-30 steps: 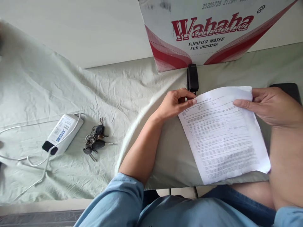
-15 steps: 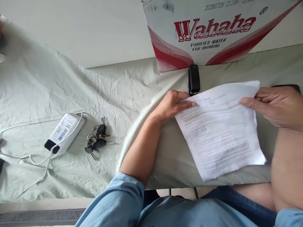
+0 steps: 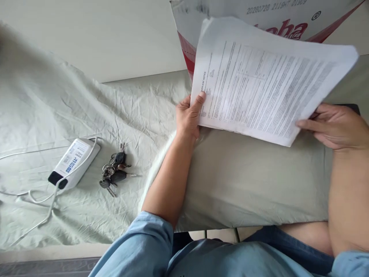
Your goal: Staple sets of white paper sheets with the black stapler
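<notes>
Printed paper sheets (image 3: 259,88) are held up above the cloth, turned sideways so the lines of text run up the page. My left hand (image 3: 190,113) is closed on their left edge, thumb on top near the heading. At the lower right corner, my right hand (image 3: 334,125) pinches the paper between thumb and fingers. How many sheets there are I cannot tell. The paper covers part of the carton behind it, and the black stapler seen earlier is hidden.
A Wahaha water carton (image 3: 184,23) stands at the back. On the green cloth (image 3: 155,154) to the left lie a bunch of keys (image 3: 117,169) and a white box-shaped device (image 3: 73,163) with a white cable (image 3: 49,211). A dark flat object (image 3: 353,107) shows behind my right hand.
The paper has been raised toward the carton and turned about a quarter turn, its heading now along the left edge. My left hand has shifted left and up slightly.
</notes>
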The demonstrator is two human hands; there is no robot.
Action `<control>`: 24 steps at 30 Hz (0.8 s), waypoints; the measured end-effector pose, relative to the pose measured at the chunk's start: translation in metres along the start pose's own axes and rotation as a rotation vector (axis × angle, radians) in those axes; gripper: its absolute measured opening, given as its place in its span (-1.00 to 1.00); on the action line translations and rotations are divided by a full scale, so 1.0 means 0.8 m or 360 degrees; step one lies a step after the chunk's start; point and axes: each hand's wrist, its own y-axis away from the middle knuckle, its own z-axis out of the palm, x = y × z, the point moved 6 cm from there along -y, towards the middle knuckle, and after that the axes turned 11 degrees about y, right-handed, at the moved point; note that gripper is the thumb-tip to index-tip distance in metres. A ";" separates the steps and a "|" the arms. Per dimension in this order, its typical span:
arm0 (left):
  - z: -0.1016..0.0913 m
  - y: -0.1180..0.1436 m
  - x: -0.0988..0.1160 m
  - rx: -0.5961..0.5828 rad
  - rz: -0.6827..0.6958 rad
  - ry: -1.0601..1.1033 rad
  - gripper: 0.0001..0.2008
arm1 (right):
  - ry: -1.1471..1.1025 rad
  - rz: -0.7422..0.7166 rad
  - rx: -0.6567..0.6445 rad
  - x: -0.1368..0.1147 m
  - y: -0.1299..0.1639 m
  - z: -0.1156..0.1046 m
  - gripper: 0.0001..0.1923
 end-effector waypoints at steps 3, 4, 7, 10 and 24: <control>0.004 -0.001 -0.006 -0.0162 -0.0137 0.0018 -0.34 | -0.0179 -0.0055 0.0298 -0.004 -0.005 -0.001 -0.09; 0.005 0.000 -0.010 -0.0218 -0.0190 0.0003 -0.35 | -0.0231 -0.0067 0.0370 -0.002 -0.008 -0.004 -0.09; 0.004 0.001 -0.021 -0.0245 -0.0263 -0.0089 -0.36 | -0.0264 -0.0027 0.0511 0.006 -0.012 -0.012 -0.10; 0.001 0.002 -0.023 -0.0168 -0.0202 -0.0150 -0.34 | -0.0229 0.0017 0.0547 0.012 -0.015 -0.014 -0.11; 0.019 0.005 -0.020 -0.0520 -0.0209 -0.0299 -0.28 | -0.0142 -0.0178 0.0903 0.030 -0.027 -0.040 -0.25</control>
